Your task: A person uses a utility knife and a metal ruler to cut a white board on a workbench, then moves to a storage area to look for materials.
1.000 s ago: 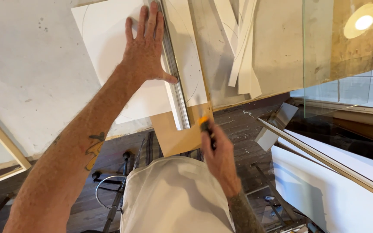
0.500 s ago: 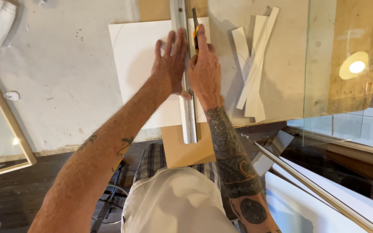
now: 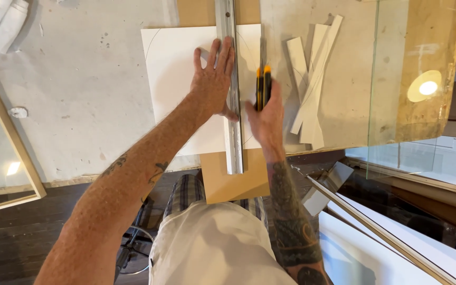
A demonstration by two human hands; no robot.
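Note:
A white board (image 3: 178,79) lies on a brown backing sheet (image 3: 233,182) at the table's near edge. A long metal straightedge (image 3: 233,142) runs across it, away from me. My left hand (image 3: 213,79) presses flat on the board with fingers spread, its fingers against the straightedge's left side. My right hand (image 3: 264,119) grips a yellow and black utility knife (image 3: 263,87), held just right of the straightedge with its tip pointing away from me. Whether the blade touches the board is hidden.
Several cut white strips (image 3: 310,79) lie to the right. A glass pane (image 3: 412,68) covers the table's right end. A wooden frame (image 3: 11,137) leans at the left edge. A thin metal bar (image 3: 376,227) and white panels (image 3: 354,248) sit low right.
My right hand has drawn the knife back toward me along the straightedge. My left hand stays pressed on the board beside the straightedge. The camera has shifted slightly.

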